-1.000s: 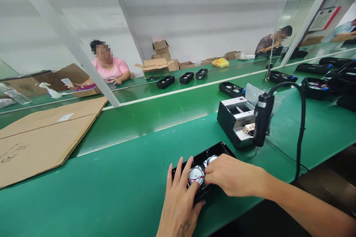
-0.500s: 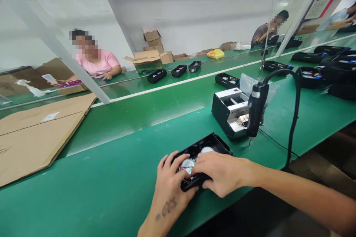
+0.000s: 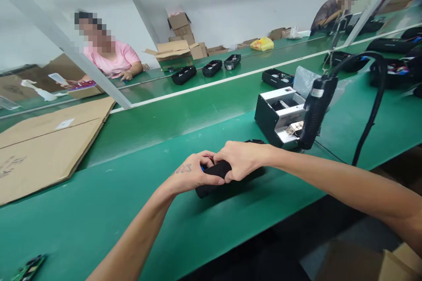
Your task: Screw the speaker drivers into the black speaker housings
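Observation:
A black speaker housing lies on the green bench in front of me, tipped so its open top is hidden. My left hand is curled round its left end, thumb along the near side. My right hand grips the top of the housing beside the left hand. A bit of red wire and a blue part show between the fingers.
A black electric screwdriver hangs by its cable over a black-and-white box to the right. Flat cardboard lies at left. More black housings sit on the far belt, where two people are seated. A circuit board lies at bottom left.
Both hands have closed on the housing and tilted it up, hiding the two silver speaker backs. My arms reach further out and the view has shifted down and left.

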The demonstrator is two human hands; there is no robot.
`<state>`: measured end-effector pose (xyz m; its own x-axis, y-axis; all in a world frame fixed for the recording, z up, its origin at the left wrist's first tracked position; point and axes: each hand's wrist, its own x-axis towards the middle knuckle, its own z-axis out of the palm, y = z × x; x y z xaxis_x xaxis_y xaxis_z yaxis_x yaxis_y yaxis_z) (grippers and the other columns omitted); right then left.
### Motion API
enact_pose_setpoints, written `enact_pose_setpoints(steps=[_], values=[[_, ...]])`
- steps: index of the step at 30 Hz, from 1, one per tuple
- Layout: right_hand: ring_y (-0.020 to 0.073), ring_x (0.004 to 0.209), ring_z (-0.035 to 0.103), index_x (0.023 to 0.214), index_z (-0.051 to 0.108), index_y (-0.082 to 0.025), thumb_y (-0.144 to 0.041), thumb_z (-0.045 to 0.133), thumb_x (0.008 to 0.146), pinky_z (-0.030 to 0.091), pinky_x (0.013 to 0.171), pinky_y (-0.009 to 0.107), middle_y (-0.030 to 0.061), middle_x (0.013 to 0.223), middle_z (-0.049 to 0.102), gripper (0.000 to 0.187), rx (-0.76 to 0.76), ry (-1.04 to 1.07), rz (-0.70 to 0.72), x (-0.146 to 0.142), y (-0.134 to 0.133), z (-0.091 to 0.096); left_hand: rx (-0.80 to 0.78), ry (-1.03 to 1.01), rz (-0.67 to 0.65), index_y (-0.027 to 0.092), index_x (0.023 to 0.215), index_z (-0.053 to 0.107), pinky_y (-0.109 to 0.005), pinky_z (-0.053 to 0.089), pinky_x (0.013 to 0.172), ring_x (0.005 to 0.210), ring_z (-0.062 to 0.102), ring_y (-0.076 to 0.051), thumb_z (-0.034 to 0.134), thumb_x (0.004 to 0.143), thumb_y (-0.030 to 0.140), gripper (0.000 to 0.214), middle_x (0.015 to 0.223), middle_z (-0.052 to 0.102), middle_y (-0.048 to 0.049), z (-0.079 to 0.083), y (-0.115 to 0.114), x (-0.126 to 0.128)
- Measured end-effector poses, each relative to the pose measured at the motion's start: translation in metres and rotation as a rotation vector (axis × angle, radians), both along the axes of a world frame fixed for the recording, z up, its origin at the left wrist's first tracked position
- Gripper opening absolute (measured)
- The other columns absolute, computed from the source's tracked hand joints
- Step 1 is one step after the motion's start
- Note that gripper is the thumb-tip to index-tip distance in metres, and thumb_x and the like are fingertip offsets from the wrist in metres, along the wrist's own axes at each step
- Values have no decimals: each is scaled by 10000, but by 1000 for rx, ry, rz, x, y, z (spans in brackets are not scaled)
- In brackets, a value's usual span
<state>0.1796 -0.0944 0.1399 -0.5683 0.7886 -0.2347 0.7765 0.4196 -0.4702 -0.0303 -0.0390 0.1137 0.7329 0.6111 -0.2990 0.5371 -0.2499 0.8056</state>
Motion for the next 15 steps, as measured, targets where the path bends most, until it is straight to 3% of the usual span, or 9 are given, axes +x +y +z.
enact_pose_setpoints(steps=[10,15], values=[[149,581,532,877,691,-191,-410,752,724,298,522,292,-18,662,606,274,-82,46,-44,0,9,-4,-3,16,19,203,577,591,-335,491,818,926,667,-190,917,611,468,422,1191,692,15,3,0,2],[141,590,521,844,692,-206,-444,800,701,304,536,289,-40,648,580,298,-24,76,-33,3,7,-6,-10,33,26,208,607,632,-332,484,797,933,669,-197,914,614,498,404,1191,691,12,3,1,0]])
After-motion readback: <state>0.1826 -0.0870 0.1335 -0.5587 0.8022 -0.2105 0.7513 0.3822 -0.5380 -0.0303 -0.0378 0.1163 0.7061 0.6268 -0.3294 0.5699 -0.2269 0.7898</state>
